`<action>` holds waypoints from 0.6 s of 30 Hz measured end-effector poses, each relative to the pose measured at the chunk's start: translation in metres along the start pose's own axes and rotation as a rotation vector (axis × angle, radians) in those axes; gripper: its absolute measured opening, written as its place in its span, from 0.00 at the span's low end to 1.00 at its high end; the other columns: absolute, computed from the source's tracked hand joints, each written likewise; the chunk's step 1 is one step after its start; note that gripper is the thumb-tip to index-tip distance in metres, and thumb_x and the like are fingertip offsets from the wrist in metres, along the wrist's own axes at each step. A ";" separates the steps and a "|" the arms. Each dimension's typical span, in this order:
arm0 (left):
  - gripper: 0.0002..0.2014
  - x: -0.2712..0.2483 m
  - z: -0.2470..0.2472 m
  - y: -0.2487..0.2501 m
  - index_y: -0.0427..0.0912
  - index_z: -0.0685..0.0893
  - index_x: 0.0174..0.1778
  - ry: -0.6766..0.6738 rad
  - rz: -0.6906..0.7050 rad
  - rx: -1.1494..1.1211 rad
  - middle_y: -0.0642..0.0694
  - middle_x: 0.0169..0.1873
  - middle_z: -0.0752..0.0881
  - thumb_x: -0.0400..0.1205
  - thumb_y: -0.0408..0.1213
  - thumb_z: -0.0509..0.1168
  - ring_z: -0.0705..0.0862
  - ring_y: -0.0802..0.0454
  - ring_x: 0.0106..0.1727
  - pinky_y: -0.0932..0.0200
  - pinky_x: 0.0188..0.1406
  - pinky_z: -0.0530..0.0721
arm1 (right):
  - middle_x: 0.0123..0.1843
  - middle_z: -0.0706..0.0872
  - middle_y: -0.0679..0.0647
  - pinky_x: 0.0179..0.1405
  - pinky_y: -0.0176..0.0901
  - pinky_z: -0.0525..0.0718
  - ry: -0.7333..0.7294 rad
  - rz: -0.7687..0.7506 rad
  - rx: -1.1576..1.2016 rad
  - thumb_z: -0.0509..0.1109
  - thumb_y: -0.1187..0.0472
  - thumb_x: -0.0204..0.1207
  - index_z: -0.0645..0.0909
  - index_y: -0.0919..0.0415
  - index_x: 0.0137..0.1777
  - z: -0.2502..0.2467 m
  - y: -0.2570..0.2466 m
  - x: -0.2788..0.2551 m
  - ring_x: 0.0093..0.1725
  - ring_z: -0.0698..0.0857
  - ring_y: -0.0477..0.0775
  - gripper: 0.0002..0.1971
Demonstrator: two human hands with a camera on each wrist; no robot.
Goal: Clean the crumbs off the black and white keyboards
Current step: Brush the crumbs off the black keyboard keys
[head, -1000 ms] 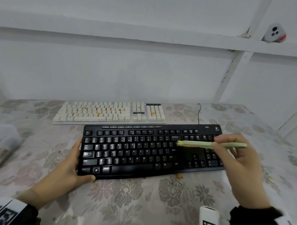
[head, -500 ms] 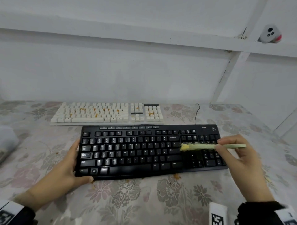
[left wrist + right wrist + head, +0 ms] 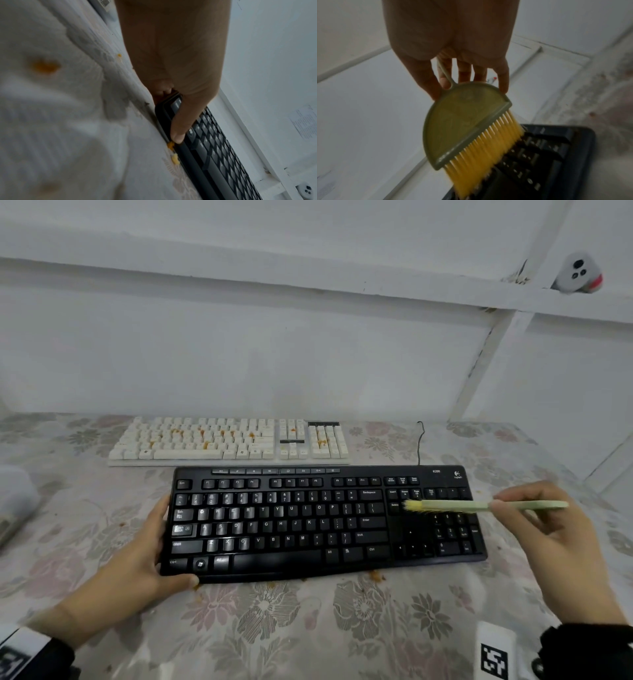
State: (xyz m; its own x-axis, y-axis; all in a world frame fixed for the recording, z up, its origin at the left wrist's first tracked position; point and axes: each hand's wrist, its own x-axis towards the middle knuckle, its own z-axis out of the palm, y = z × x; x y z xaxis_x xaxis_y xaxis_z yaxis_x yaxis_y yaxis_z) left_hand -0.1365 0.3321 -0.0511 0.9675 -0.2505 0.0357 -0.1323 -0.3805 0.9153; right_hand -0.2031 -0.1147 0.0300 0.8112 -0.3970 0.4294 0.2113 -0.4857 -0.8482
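A black keyboard (image 3: 308,518) lies in front of me on the flowered tablecloth (image 3: 308,621). My left hand (image 3: 144,559) grips its left end, thumb on the front edge (image 3: 178,129). My right hand (image 3: 544,539) pinches the handle of a small green brush (image 3: 479,505) with yellow bristles (image 3: 486,152). The bristles sit over the keys at the keyboard's right end (image 3: 539,155). Behind it lies a white keyboard (image 3: 229,441) with orange crumbs (image 3: 205,445) scattered among its keys.
Orange crumbs lie on the cloth by the black keyboard's front edge (image 3: 375,575) and near my left thumb (image 3: 171,146). A black cable (image 3: 419,441) runs back from the keyboard. A pale container (image 3: 13,508) stands at the left edge. A white wall rises behind.
The brush has moved right across the black keyboard, from near the Enter key to the block beside the number pad. My left hand has kept its hold.
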 end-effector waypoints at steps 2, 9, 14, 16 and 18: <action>0.59 0.000 0.000 0.000 0.93 0.57 0.63 -0.003 -0.010 0.001 0.75 0.62 0.80 0.67 0.19 0.78 0.81 0.68 0.64 0.58 0.61 0.80 | 0.39 0.84 0.51 0.36 0.26 0.75 -0.038 0.041 0.006 0.72 0.68 0.75 0.79 0.58 0.40 -0.004 0.006 0.001 0.40 0.82 0.48 0.06; 0.59 0.000 -0.001 0.000 0.92 0.54 0.66 -0.016 -0.027 0.006 0.76 0.62 0.79 0.67 0.24 0.80 0.81 0.68 0.64 0.53 0.65 0.79 | 0.41 0.84 0.52 0.39 0.25 0.77 0.070 -0.016 -0.090 0.73 0.66 0.74 0.79 0.54 0.39 -0.014 0.013 0.010 0.43 0.82 0.50 0.08; 0.56 0.000 -0.002 0.002 0.87 0.53 0.71 -0.019 -0.037 0.008 0.72 0.64 0.79 0.55 0.50 0.80 0.81 0.65 0.66 0.48 0.68 0.78 | 0.37 0.83 0.46 0.35 0.21 0.75 0.004 0.011 -0.144 0.73 0.67 0.75 0.79 0.53 0.39 -0.015 0.015 0.011 0.35 0.80 0.40 0.09; 0.56 0.000 -0.002 0.002 0.87 0.53 0.70 -0.023 -0.036 0.014 0.72 0.64 0.79 0.54 0.51 0.80 0.81 0.65 0.66 0.45 0.70 0.77 | 0.40 0.83 0.44 0.40 0.19 0.74 0.083 -0.014 -0.226 0.74 0.65 0.75 0.78 0.48 0.38 -0.021 0.015 0.015 0.39 0.81 0.40 0.11; 0.56 -0.001 -0.002 0.003 0.87 0.52 0.71 -0.024 -0.039 0.026 0.73 0.64 0.79 0.54 0.52 0.80 0.81 0.64 0.66 0.44 0.70 0.77 | 0.40 0.84 0.44 0.38 0.18 0.74 0.105 -0.018 -0.205 0.73 0.65 0.75 0.78 0.51 0.38 -0.021 0.011 0.014 0.40 0.81 0.39 0.09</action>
State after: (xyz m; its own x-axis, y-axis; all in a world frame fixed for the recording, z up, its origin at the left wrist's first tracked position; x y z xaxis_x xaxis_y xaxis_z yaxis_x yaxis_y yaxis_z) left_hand -0.1378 0.3333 -0.0474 0.9665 -0.2565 -0.0093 -0.1009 -0.4130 0.9051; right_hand -0.2013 -0.1422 0.0336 0.7448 -0.4602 0.4832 0.1014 -0.6377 -0.7636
